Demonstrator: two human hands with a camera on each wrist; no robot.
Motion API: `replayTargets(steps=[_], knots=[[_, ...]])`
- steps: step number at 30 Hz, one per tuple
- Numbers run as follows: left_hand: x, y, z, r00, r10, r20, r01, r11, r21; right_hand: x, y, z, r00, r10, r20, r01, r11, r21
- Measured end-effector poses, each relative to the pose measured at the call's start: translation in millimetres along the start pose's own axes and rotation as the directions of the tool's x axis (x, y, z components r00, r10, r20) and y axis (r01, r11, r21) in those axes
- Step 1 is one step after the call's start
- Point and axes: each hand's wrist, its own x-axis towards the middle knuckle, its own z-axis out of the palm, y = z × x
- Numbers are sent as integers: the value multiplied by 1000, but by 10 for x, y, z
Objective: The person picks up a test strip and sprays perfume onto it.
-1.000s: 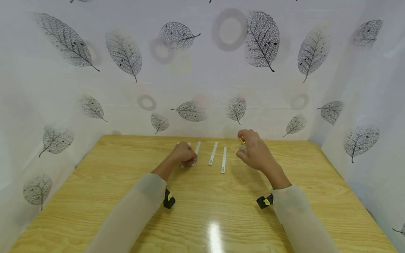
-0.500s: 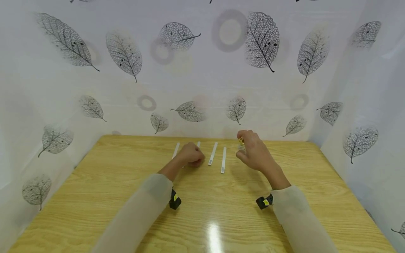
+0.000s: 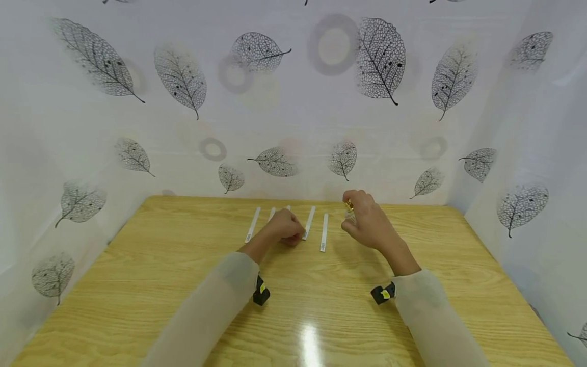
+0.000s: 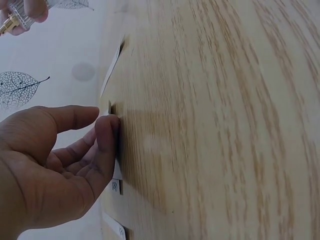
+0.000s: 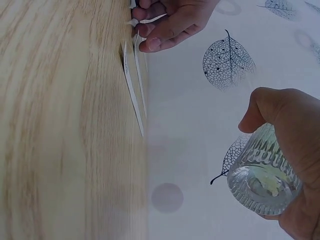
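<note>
Several narrow white paper strips with small print at their near ends lie in a row on the table; among them are the rightmost strip (image 3: 324, 232) and the leftmost strip (image 3: 252, 224). My left hand (image 3: 286, 227) is at the printed end of the second strip from the right (image 3: 310, 216). Its thumb and forefinger stand slightly apart there in the left wrist view, and the curled fingers hide part of the strips. Right of the row, my right hand (image 3: 367, 219) holds a ribbed clear glass perfume bottle (image 5: 265, 175) with a gold spray top (image 3: 349, 205), above the table.
The wood-grain table (image 3: 293, 285) ends at a pale curtain (image 3: 293, 117) printed with leaf skeletons, which also runs along both sides. Each wrist carries a small black camera, such as the right one (image 3: 382, 293).
My left hand has moved rightward along the row, from the left strips to the second from the right, uncovering the strips at left. My right hand stays nearly still with the perfume bottle.
</note>
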Motion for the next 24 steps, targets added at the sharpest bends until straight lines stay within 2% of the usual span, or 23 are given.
replayTargets(steps=[8,16,24], knots=[[-8,59,57,999,-26,-23,27,999,39,3,-4,15,1000,-3,9,3,1000,-4],[48,49,57,999,-27,-37,33,982,186,0,-6,33,1000,-4,25,3,1000,2],[73,65,43,998,-22,-63,36,970,242,10,-7,24,1000,-1,31,1,1000,1]])
